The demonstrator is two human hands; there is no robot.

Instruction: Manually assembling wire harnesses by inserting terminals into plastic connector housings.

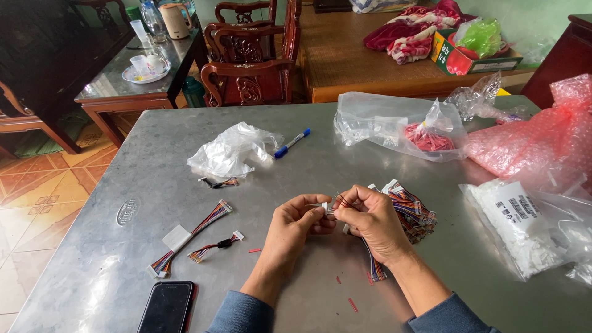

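Both hands meet above the metal surface (345, 123): left hand (296, 225) fingers pinch a small white connector (325, 208) while right hand (370, 222) grips its multicoloured wire harness (374, 266) (steadying both ends), beside the harness pile (412, 209).

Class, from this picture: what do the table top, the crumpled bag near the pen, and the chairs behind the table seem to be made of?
Table top: probably brushed metal, grey with soft, dull reflections.
Crumpled bag: thin clear plastic film, see-through and glossy at the creases.
Chairs: seemingly dark varnished wood, reddish-brown, carved, with a shine.
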